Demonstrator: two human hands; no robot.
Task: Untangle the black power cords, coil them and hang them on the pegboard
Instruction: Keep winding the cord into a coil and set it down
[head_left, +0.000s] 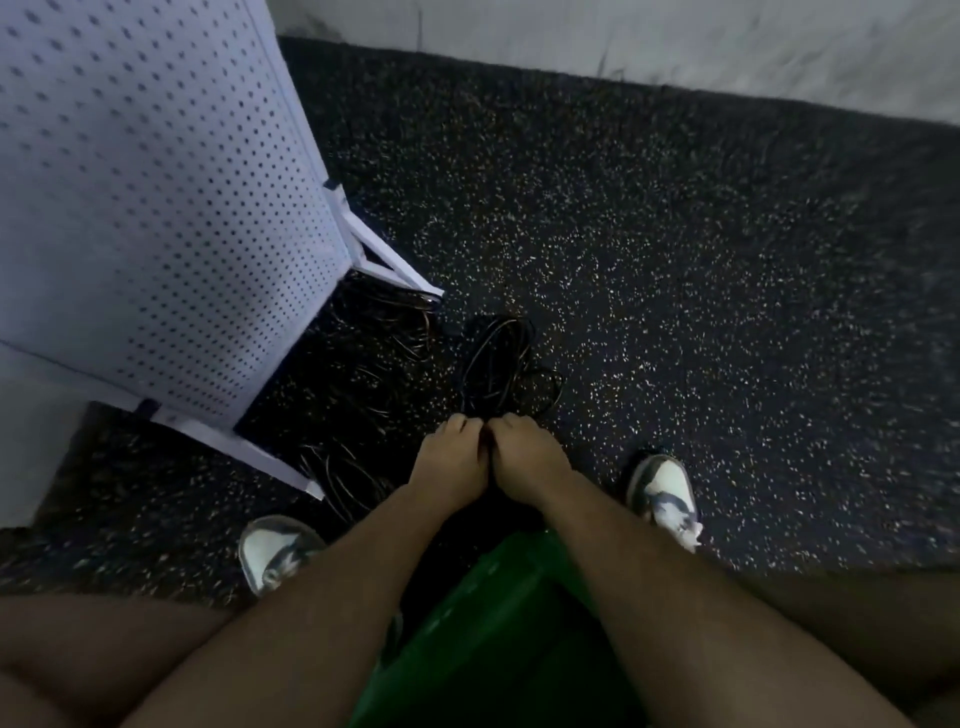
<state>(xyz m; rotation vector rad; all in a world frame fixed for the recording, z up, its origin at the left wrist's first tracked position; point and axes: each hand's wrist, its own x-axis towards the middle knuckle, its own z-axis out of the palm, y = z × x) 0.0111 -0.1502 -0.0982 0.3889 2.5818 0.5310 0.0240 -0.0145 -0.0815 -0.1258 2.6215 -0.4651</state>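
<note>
Smooth, faintly glossy black sheathing on the cords (511, 364), with thin glints along the loops. Matt white, smooth face on the pegboard (156, 208), punched with small holes; metal or board, cannot tell. Dark, rubber-like, grainy floor (675, 312), flecked with pale specks. Smooth white and grey uppers on the shoes (662, 493), with a slight sheen. Dull green crate (493, 649), seemingly hard plastic. Pale matt wall (623, 41), blurred.
</note>
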